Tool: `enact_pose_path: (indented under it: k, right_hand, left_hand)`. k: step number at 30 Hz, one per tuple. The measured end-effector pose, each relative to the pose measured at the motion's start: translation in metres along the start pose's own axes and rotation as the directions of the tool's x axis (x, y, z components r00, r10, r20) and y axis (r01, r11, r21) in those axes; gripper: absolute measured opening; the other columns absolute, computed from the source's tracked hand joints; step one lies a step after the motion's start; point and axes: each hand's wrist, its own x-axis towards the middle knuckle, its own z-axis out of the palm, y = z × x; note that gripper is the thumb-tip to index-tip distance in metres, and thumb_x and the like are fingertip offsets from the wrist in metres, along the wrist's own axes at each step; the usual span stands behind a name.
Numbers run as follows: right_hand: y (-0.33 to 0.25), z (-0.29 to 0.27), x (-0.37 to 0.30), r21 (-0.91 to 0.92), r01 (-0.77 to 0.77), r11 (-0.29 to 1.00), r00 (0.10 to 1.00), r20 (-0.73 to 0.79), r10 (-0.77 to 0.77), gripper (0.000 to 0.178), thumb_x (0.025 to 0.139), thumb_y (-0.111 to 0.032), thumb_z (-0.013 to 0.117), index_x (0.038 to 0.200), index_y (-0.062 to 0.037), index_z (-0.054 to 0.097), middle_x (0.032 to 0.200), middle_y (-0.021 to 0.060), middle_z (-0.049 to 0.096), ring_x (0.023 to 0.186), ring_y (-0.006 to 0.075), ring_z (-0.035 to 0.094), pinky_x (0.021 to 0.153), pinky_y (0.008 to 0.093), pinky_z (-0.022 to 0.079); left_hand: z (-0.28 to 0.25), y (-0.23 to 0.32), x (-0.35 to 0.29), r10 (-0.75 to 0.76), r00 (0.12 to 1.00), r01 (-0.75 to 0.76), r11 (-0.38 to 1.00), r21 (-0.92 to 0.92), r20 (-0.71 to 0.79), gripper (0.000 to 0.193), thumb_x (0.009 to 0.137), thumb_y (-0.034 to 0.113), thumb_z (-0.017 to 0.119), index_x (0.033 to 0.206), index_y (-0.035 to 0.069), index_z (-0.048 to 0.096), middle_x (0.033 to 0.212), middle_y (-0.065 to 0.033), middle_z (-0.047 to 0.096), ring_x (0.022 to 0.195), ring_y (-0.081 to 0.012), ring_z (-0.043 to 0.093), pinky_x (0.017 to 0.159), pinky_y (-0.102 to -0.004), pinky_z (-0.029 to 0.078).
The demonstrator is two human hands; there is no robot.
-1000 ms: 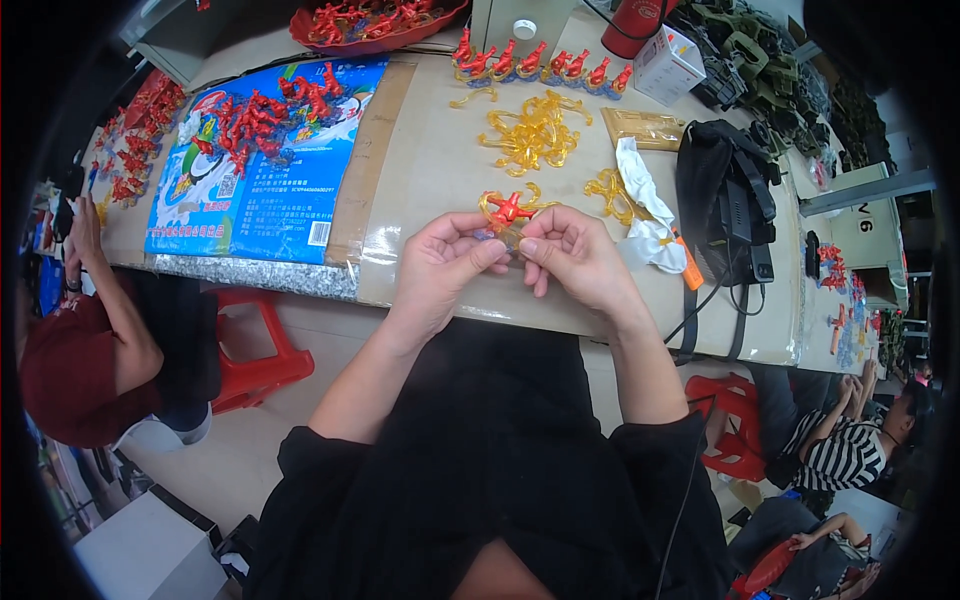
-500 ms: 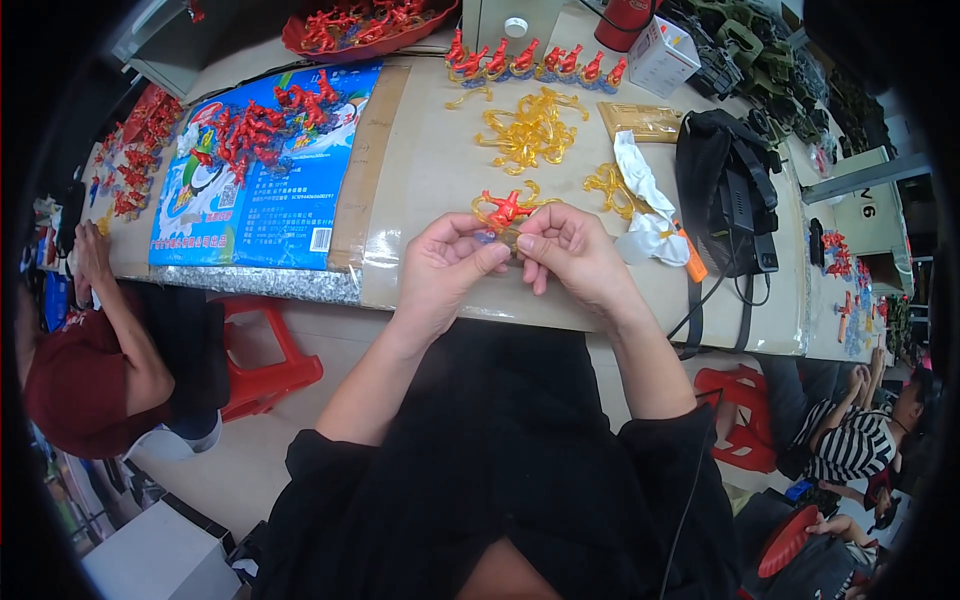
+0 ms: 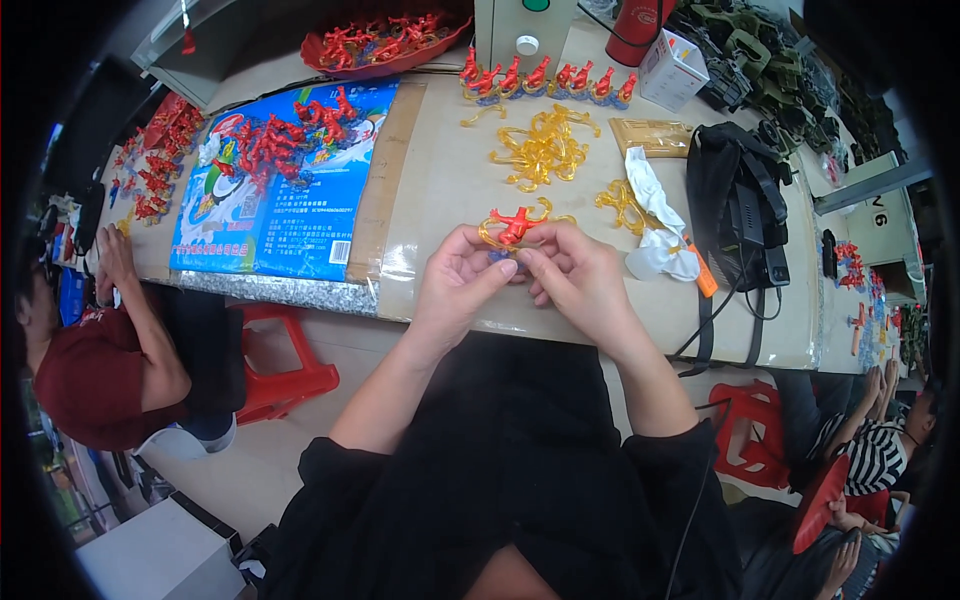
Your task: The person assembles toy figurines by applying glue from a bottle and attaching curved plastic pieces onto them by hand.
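Observation:
Just inside the table's near edge, a small red figurine with clear yellow curling pieces around it and a blue base sits between my two hands. My left hand pinches it from the left, thumb at the blue base. My right hand has thumb and fingers closed on its right side; the fingertips partly hide the base. Beyond my hands lies a heap of clear yellow curled pieces. Right of the figurine is a smaller yellow cluster, beside crumpled white tissue.
Red figurines stand in a row at the back. More figurines lie on blue printed cardboard, left. A red tray holds others. An orange-handled tool and black bag lie right. Co-workers sit both sides.
The whole scene has shifted slightly right and down in the picture. Both hands keep hold of the figurine, with little change in grip. At the right, a co-worker's red tray has risen.

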Motion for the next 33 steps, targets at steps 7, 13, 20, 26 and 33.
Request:
enact_pose_path:
  k: [7,13,20,26,33]
  right_hand:
    - [0.015,0.011,-0.007,-0.253,0.249,0.935,0.940,-0.170,-0.296,0.009,0.080,-0.003,0.055,0.088,0.0007,0.053,0.073,0.0126,0.056,0.054,0.0179,0.057,0.048,0.0269,0.046]
    - [0.024,0.014,-0.008,-0.349,0.334,0.876,0.888,-0.195,-0.416,0.008,0.079,-0.003,0.055,0.085,0.0006,0.053,0.075,0.0147,0.056,0.065,0.0296,0.057,0.055,0.0330,0.047]
    - [0.032,0.017,-0.013,-0.434,0.363,0.825,0.851,-0.205,-0.483,0.009,0.077,-0.002,0.056,0.085,-0.0002,0.052,0.073,0.0129,0.055,0.062,0.0274,0.057,0.052,0.0332,0.046]
    - [0.041,0.019,-0.014,-0.584,0.444,0.679,0.741,-0.187,-0.645,0.012,0.075,-0.001,0.058,0.085,-0.0007,0.052,0.074,0.0098,0.055,0.060,0.0234,0.056,0.049,0.0311,0.045]
    - [0.043,0.020,-0.013,-0.656,0.463,0.595,0.685,-0.162,-0.711,0.014,0.075,-0.001,0.058,0.087,-0.0009,0.050,0.074,0.0086,0.055,0.060,0.0216,0.056,0.048,0.0292,0.044]
  left_hand:
    - [-0.005,0.000,0.000,-0.044,0.999,0.043,0.999,0.033,0.025,0.021,0.083,0.006,0.053,0.102,-0.001,0.046,0.095,-0.0107,0.057,0.084,-0.0147,0.057,0.076,-0.0280,0.048]
    - [-0.005,-0.002,-0.001,-0.077,0.997,0.077,0.996,0.043,0.004,0.025,0.083,0.004,0.052,0.107,-0.003,0.050,0.094,-0.0096,0.057,0.082,-0.0148,0.058,0.075,-0.0280,0.049]
    - [-0.002,-0.003,-0.005,0.005,1.000,-0.003,0.991,0.135,-0.015,0.022,0.081,-0.003,0.052,0.103,-0.005,0.054,0.094,-0.0072,0.051,0.082,-0.0156,0.058,0.076,-0.0270,0.049]
    - [-0.002,-0.005,-0.004,0.034,0.999,-0.036,0.991,0.133,0.019,0.021,0.080,-0.006,0.052,0.100,-0.005,0.054,0.094,-0.0069,0.051,0.085,-0.0164,0.058,0.077,-0.0266,0.049]
    - [-0.001,-0.003,-0.005,0.034,0.999,-0.037,0.984,0.174,0.020,0.020,0.079,-0.007,0.052,0.099,-0.006,0.054,0.093,-0.0070,0.051,0.085,-0.0165,0.058,0.077,-0.0272,0.049]
